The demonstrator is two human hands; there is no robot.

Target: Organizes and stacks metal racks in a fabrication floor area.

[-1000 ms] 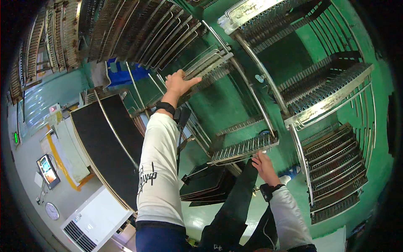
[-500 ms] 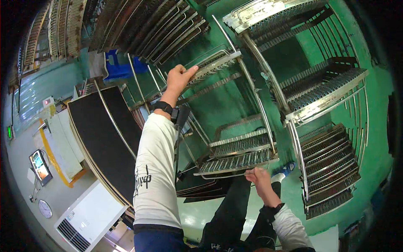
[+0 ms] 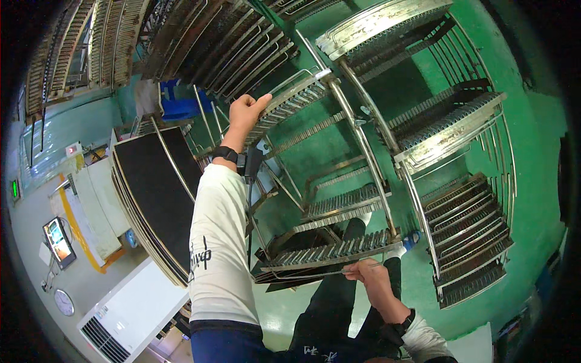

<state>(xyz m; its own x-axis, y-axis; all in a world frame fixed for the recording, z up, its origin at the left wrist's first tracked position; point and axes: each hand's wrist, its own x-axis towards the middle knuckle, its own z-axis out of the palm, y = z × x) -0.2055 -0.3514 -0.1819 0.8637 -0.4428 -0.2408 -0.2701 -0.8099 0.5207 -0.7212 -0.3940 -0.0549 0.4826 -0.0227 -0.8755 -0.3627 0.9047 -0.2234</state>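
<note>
A slotted metal rack (image 3: 327,257) with toothed rails and round posts stands tilted in front of me. My left hand (image 3: 245,118) is closed around its upper rail, the thumb lying along the top edge. Lower down, the fingers of my right hand (image 3: 372,281) are closed on the thin rod handle of the rack's near toothed rail. Part of that rod is hidden inside the fingers. Both wrists wear dark bands. Through the rack's open frame the green floor shows, along with part of my leg and shoe.
Another slotted rack (image 3: 448,151) stands close on the right, and more racks (image 3: 224,48) are stacked at the back left. Left of my arm are a stack of black boards (image 3: 160,169), a white air unit (image 3: 130,311), a screen (image 3: 59,241) and a wall clock (image 3: 64,302). A blue item (image 3: 181,100) lies behind.
My right hand has closed on the rod handle of the lower rail, which has come nearer to me. The left hand keeps its hold and sits slightly further left.
</note>
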